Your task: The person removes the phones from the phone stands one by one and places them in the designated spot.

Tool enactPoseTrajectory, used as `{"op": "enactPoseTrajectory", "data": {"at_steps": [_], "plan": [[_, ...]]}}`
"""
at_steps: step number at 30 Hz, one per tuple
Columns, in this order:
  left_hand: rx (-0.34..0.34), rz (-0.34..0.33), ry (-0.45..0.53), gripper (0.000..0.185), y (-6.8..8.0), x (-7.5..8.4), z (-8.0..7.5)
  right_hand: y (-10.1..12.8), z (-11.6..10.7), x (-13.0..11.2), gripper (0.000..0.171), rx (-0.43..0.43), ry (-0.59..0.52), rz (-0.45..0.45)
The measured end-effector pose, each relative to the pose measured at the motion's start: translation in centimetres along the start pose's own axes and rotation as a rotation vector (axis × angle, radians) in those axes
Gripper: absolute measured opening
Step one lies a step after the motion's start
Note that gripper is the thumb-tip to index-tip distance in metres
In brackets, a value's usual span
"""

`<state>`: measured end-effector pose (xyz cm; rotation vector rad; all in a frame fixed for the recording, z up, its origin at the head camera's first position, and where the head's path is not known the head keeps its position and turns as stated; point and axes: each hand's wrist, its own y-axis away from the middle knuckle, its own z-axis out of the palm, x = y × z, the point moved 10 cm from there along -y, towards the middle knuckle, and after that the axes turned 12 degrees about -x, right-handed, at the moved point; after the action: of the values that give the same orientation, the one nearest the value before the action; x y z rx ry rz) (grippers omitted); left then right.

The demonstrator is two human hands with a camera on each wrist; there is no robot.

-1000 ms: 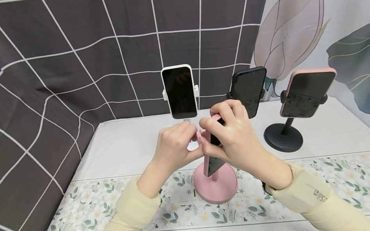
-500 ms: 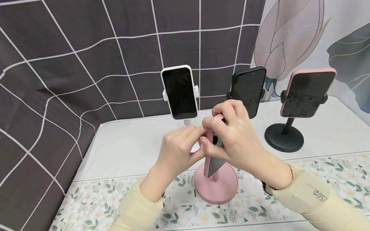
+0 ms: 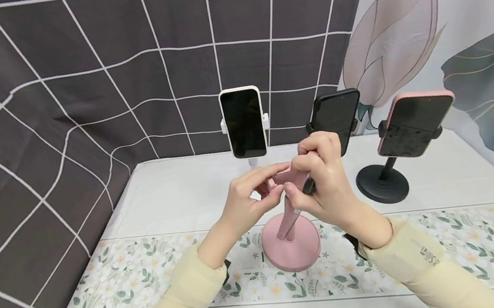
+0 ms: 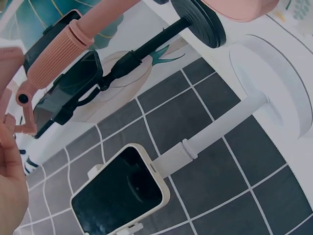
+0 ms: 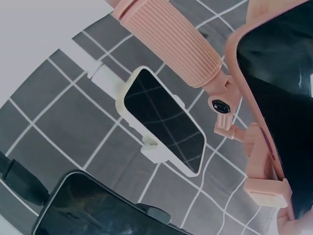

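Note:
A pink-cased phone [image 5: 288, 78] sits against the pink clamp [image 5: 259, 161] of a pink phone stand. My right hand [image 3: 326, 179] grips the phone's upper part, fingers curled over it and thumb on the near side. My left hand [image 3: 250, 195] pinches the clamp's left part between thumb and fingers. The ridged pink pole [image 5: 171, 44] and its joint show in the right wrist view. The round pink base [image 3: 293, 258] stands on the tabletop, below both hands. My hands hide much of the phone and clamp in the head view.
Behind stands a white stand holding a white-cased phone [image 3: 245, 122]. To the right are a black-cased phone [image 3: 335, 115] in a holder and another pink-cased phone [image 3: 416, 125] on a black stand [image 3: 382, 184]. A dark gridded cloth [image 3: 124, 87] hangs behind and left.
The phone has turned, so less of its dark screen shows in the head view. My right hand has shifted slightly right, and the left hand's fingers have straightened somewhat.

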<state>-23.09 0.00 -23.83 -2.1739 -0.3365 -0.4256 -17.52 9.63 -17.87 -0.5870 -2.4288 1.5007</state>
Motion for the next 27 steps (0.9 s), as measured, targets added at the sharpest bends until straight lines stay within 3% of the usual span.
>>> {"op": "enactPoseTrajectory", "data": {"at_steps": [5,9,12,14,19,24,27], "plan": [[0.094,0.035,-0.046,0.032,0.2,0.0,0.0,0.2,-1.3,-0.6,0.033,0.158,-0.053,-0.071],[0.177,0.053,-0.107,0.042,0.6,0.0,0.0,0.9,-3.0,-1.8,0.037,0.362,-0.123,-0.165],[0.202,0.047,-0.140,0.042,0.8,-0.1,0.4,2.0,-4.4,-2.8,0.037,0.534,-0.142,-0.249],[0.203,0.031,-0.143,0.041,0.8,-0.3,0.7,2.8,-5.2,-3.3,0.037,0.603,-0.121,-0.277],[0.173,-0.029,-0.042,0.039,0.5,-1.1,1.5,4.0,-6.1,-4.0,0.030,0.630,0.023,-0.269],[0.151,-0.080,0.078,0.030,0.3,-1.5,2.2,4.7,-6.9,-3.4,0.031,0.615,0.092,-0.191],[0.138,-0.115,0.177,0.026,0.4,-1.8,2.7,4.7,-7.4,-2.6,0.034,0.560,0.122,-0.117]]}}
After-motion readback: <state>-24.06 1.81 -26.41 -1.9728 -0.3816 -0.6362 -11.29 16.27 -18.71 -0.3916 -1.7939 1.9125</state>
